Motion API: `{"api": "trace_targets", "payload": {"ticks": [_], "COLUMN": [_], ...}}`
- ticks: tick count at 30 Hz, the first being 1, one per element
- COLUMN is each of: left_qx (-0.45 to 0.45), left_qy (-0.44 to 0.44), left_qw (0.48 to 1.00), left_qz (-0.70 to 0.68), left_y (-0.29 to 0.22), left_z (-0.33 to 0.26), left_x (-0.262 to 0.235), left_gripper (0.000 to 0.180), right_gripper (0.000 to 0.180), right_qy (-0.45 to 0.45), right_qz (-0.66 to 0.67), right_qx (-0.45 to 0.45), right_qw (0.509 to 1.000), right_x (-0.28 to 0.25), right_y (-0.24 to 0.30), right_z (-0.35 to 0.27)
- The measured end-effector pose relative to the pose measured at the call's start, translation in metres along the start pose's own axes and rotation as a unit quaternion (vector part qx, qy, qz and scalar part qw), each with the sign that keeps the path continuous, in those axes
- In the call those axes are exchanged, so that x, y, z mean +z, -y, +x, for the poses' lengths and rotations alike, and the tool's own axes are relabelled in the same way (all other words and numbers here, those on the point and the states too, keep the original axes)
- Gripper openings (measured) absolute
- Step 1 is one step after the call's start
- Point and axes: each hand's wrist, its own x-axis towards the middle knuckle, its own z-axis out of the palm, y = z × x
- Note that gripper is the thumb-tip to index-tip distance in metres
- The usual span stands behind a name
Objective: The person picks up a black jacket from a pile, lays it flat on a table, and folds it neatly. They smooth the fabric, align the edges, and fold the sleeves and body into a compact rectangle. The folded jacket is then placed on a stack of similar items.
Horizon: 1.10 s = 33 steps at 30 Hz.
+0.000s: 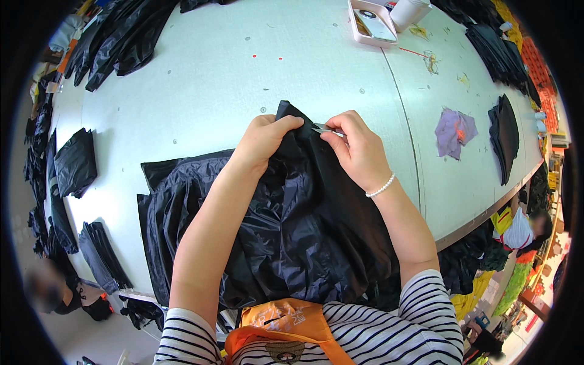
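Note:
A shiny black garment (286,207) lies gathered on the table in front of me, its near part hanging against my body. My left hand (263,141) is closed on the folded upper edge, the thumb pressed flat over the cloth. In my right hand (360,149) is a small pair of metal thread snips (324,129), pinched between thumb and fingers. Their pointed tips touch or nearly touch the cloth edge just right of my left thumb. Most of the snips' body is hidden by my fingers.
A pink tray (356,38) with a phone (375,25) stands at the far edge beside a white roll (410,12). A purple cloth scrap (451,135) lies to the right. Black fabric stacks (504,140) line both sides. Another person (523,230) is at the right.

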Motion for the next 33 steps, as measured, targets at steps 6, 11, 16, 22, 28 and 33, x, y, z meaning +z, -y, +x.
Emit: {"api": "trace_targets", "payload": {"ticks": [6,11,16,22,28,33], "left_qx": [0.004,0.003,0.072,0.253,0.238,0.294], "left_qy": [0.007,-0.002,0.009,0.028,0.034,0.034], "left_qw": [1.000,1.000,0.996,0.934,0.955,0.943], "left_qz": [-0.009,-0.010,0.058,0.250,0.173,0.154], "left_y": [0.002,-0.002,-0.008,-0.004,0.004,0.010], "left_z": [0.001,-0.004,-0.020,-0.035,-0.034,-0.031], "left_x": [-0.001,-0.001,0.009,0.006,0.001,-0.005], "left_gripper": [0.022,0.023,0.018,0.013,0.011,0.010], "right_gripper": [0.019,0.018,0.024,0.015,0.015,0.021], "right_qy": [-0.009,-0.005,0.055,0.118,0.254,0.208], "right_qz": [0.003,0.006,0.322,0.412,0.410,0.366], "right_qx": [-0.016,-0.006,0.173,0.192,0.238,0.218], "right_qw": [1.000,1.000,0.929,0.883,0.843,0.880], "right_x": [0.003,0.002,0.003,-0.007,-0.024,-0.013], "right_y": [0.001,0.004,-0.008,0.000,0.005,0.016], "right_z": [0.003,0.005,-0.004,-0.004,0.020,0.024]}}
